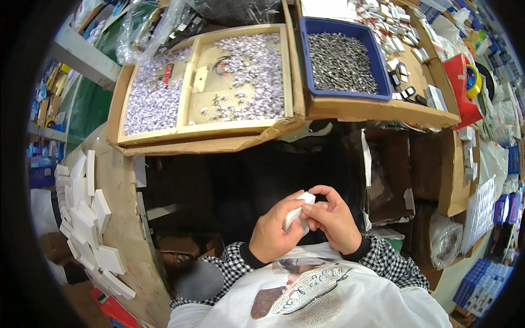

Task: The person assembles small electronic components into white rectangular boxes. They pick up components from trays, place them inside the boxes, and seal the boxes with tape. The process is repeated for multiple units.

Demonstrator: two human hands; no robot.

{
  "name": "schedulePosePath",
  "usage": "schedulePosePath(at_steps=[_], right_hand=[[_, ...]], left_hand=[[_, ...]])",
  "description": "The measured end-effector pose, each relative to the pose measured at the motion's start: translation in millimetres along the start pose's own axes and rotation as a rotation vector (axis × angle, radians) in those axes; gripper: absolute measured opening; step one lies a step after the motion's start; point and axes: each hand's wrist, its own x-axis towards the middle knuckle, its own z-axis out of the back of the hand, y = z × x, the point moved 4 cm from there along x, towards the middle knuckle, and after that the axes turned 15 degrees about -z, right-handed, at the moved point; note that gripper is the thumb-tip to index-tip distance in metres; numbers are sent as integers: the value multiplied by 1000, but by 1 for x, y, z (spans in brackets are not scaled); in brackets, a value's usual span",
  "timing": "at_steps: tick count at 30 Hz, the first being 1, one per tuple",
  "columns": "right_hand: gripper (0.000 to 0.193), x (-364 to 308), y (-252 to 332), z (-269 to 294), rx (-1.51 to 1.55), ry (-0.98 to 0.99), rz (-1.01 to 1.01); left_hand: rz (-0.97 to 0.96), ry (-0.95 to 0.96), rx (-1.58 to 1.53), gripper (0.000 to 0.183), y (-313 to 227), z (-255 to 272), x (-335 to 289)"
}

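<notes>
Both hands meet close to the body, over the lap, below the near edge of the bench (pixel 383 112). The left hand (pixel 272 232) has its fingers closed around a small white box (pixel 296 214), which it holds tilted, one end raised toward the right. The right hand (pixel 334 217) touches that raised end, its fingers curled onto the box's top corner with the thumb beneath. In my judgement, one hand steadies the box while the other works its end; whether that end is open cannot be told.

The box is held in the air between the two hands, touching nothing else, with dark space under the bench behind it.

Far left on the bench lies a shallow cardboard tray (pixel 188 82) split into two compartments, both holding small pale lilac pieces (pixel 257 68); the right compartment shows bare patches of its floor. Just beside it to the right stands a blue bin (pixel 306 33) filled with small grey metal parts (pixel 340 61). Both sit directly beyond the hands, which suggests they are placed for easy reach.

On a curved surface at the near left, flat white boxes (pixel 90 218) lie in an overlapping row, well apart from the hands. At the far right are small packaged items (pixel 402 33) and a red container (pixel 459 82).
</notes>
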Motion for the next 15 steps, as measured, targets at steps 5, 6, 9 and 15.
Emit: schedulePosePath(at_steps=[5, 6, 9, 15], right_hand=[[42, 3, -7, -10, -205, -3, -30], [38, 1, -10, -15, -253, -4, -71], [32, -9, -8, -29, -422, -2, -113], [19, 9, 16, -56, -573, 122, -34]], left_hand=[[47, -149, -257, 29, 9, -1, -2], [56, -253, -379, 19, 11, 1, -3], [210, -263, -200, 20, 12, 3, -11], [223, -267, -237, 26, 2, 50, -12]])
